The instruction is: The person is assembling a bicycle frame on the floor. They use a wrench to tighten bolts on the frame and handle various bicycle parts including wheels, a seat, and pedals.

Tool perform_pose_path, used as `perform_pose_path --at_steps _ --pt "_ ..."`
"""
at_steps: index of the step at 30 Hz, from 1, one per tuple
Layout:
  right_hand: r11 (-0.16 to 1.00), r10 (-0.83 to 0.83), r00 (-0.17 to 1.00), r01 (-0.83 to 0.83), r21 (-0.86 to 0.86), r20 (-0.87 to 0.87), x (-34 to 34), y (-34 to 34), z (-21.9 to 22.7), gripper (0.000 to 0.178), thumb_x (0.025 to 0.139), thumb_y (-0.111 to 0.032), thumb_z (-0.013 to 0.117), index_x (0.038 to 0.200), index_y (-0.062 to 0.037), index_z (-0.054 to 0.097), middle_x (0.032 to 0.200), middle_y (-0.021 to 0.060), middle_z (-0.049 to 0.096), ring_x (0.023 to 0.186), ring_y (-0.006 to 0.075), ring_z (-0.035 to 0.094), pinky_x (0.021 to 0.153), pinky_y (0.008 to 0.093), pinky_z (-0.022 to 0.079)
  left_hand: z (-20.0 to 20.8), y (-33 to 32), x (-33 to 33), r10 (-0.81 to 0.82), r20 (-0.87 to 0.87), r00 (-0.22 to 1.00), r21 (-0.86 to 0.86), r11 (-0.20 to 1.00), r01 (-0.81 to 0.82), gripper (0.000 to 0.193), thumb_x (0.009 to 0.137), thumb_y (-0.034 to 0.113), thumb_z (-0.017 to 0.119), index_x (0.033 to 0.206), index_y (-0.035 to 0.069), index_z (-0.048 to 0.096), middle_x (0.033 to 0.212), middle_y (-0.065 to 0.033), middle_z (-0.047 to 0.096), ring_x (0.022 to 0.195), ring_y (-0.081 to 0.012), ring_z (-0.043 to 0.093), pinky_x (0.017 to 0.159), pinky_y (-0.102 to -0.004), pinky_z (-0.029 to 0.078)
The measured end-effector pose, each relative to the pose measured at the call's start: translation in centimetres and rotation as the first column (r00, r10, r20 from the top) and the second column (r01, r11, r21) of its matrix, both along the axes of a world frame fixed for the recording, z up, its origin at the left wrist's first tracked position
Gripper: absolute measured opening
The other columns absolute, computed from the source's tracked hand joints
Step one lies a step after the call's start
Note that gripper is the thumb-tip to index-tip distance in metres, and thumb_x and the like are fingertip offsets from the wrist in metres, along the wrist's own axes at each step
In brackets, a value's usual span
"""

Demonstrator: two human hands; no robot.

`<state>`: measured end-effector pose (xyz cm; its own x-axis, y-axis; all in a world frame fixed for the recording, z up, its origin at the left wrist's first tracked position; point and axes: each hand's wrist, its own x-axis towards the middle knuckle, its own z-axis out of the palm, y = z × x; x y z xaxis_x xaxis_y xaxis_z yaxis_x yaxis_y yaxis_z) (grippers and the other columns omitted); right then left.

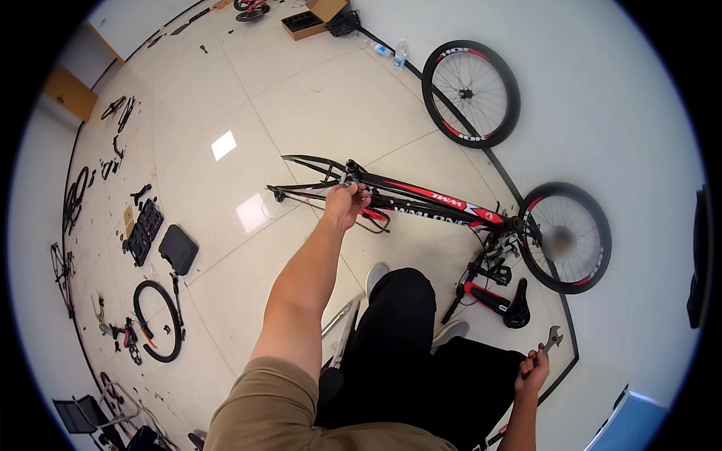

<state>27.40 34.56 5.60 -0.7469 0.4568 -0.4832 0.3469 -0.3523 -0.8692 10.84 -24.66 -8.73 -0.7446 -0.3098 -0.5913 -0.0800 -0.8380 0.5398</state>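
A black and red bicycle frame (440,197) lies across the floor in front of me. My left hand (347,204) has its fingers closed on the frame beside the seat tube top; exactly what the fingertips pinch is hidden. The crank and chainring (374,218) show just below that hand. Low on the right, my right hand (532,370) grips a grey wrench (554,338) by its handle, its open jaw pointing up. The wrench is well apart from the frame.
Two wheels (470,94) (565,237) lean at the right wall. A saddle with seatpost (515,304) lies near the frame's front end. Leftward are an opened tool case (143,231), a dark case (178,249), a tyre (158,321) and scattered bike parts. Plastic bottles (401,54) lie far off.
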Motion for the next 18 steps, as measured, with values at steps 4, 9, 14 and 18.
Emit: perform_pose_path --at_steps 4,9,14,18 --pt "1.0 -0.014 1.0 0.014 0.0 -0.001 0.0 -0.3 0.0 0.025 0.097 -0.015 0.053 0.12 -0.0052 0.053 0.077 0.0037 0.054 0.048 0.0058 0.034 0.041 0.0204 0.03 0.0 0.0 0.2 0.023 -0.054 0.998 0.054 0.998 -0.02 0.01 0.098 0.002 0.051 0.105 0.007 0.045 0.095 -0.0122 0.062 0.074 -0.0212 0.062 0.071 -0.0422 0.058" --pt "1.0 0.007 1.0 -0.007 0.009 -0.004 -0.2 0.3 -0.3 0.024 0.097 -0.015 0.053 0.12 -0.0061 0.053 0.076 0.0035 0.054 0.048 0.0057 0.034 0.04 0.0203 0.03 0.0 0.4 -0.2 0.026 0.005 1.0 -0.088 0.996 -0.025 0.013 0.097 -0.001 0.05 0.104 0.008 0.043 0.092 -0.0113 0.06 0.07 -0.0207 0.061 0.067 -0.0408 0.058" --pt "0.999 0.019 1.0 -0.019 0.026 0.014 -0.6 -0.4 -0.1 0.026 0.097 -0.014 0.053 0.121 -0.0055 0.053 0.077 0.0038 0.054 0.048 0.006 0.034 0.041 0.0207 0.03 0.2 1.2 -0.6 0.054 0.093 0.994 -0.3 0.954 -0.024 0.016 0.096 -0.002 0.051 0.108 0.006 0.043 0.085 -0.0109 0.06 0.064 -0.0199 0.06 0.059 -0.0367 0.056" --pt "0.999 0.023 0.999 -0.025 0.047 0.027 -0.6 -0.6 0.1 0.027 0.096 -0.013 0.052 0.122 -0.0035 0.052 0.078 0.0043 0.054 0.049 0.0062 0.034 0.041 0.0214 0.028 0.7 2.2 -0.4 0.071 0.156 0.985 -0.448 0.894 0.007 0.023 0.093 -0.004 0.053 0.113 0.005 0.044 0.084 -0.0106 0.061 0.064 -0.0178 0.06 0.056 -0.0316 0.054"
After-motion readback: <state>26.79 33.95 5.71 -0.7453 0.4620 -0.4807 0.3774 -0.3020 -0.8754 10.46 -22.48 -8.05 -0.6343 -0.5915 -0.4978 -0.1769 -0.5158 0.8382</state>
